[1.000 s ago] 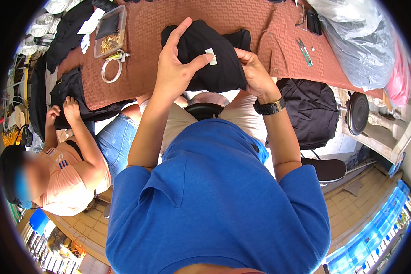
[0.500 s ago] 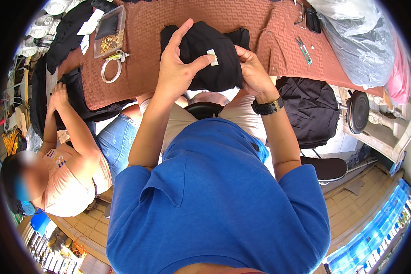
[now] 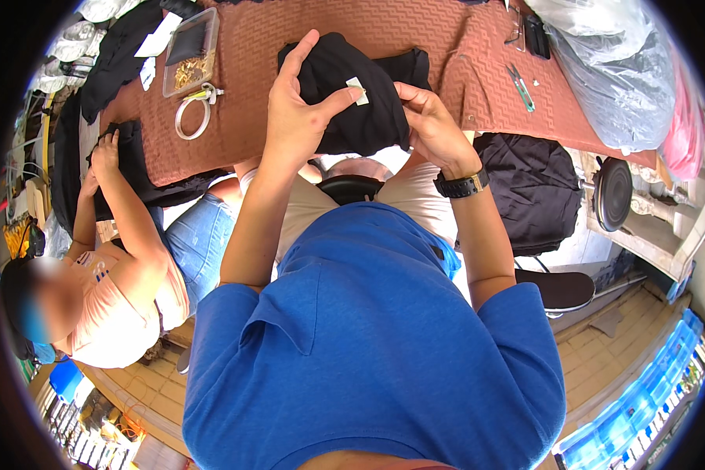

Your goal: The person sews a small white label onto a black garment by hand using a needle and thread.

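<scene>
A piece of black cloth, perhaps a garment, is held up at the table's near edge between my hands. My left hand grips its left side, index finger stretched up along the edge and the thumb resting on a small pale label. Those fingers that go behind the cloth are hidden. At its right edge, my right hand pinches the cloth between thumb and fingers. More black fabric shows behind, on the brown tablecloth.
Green-handled thread snips lie to the right, near large plastic bags. A clear box with small gold pieces and a white ring are at left. Black fabric is piled below right. A co-worker handles black cloth at left.
The cloth has shifted slightly left and turned a little, with its label tilted. My left hand moved with it; my right hand's fingers have shifted along its edge.
</scene>
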A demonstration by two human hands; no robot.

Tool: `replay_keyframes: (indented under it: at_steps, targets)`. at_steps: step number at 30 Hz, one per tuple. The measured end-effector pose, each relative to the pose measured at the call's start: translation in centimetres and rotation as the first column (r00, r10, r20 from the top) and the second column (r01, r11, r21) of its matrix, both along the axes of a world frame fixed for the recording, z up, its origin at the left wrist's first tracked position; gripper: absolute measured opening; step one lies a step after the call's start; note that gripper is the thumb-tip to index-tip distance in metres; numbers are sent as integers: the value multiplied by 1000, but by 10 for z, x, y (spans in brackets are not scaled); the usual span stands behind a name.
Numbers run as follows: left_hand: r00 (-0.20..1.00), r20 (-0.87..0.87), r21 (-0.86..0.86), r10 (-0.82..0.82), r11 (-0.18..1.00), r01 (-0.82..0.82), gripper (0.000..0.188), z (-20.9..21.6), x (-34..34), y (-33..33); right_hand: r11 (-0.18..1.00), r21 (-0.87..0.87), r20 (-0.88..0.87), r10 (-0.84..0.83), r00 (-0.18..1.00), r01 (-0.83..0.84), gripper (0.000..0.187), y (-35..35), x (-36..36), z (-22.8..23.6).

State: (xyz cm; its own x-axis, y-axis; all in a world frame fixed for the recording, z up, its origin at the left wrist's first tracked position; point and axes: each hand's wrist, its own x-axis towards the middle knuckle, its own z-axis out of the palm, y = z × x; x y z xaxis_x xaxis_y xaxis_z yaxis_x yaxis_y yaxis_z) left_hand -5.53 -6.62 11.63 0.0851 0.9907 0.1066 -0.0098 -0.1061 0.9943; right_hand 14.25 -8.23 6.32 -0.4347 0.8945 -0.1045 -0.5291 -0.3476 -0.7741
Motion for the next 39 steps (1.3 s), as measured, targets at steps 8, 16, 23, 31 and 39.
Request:
replay_keyframes:
  at_steps: [8, 16, 23, 31, 39]
  targets:
    - [1000, 15, -34, -23, 999, 24, 76, 4, -3, -3, 999, 29, 12, 21, 1000, -22, 27, -2, -1, 0]
    - [999, 8, -58, -44, 997, 45, 75, 7, -4, -6, 999, 31, -1, 25, 1000, -25, 31, -2, -2, 0]
    - [998, 4, -89, -57, 994, 57, 75, 8, -3, -7, 999, 31, -13, 24, 1000, -23, 33, -3, 0, -3]
    - [996, 17, -117, -88, 989, 89, 76, 8, 0, -5, 1000, 9, -53, 23, 998, -22, 39, -4, 2, -3]
    - [994, 30, -132, -107, 985, 110, 76, 8, 3, -4, 998, 60, 20, -14, 1000, 13, 38, -4, 3, -3]
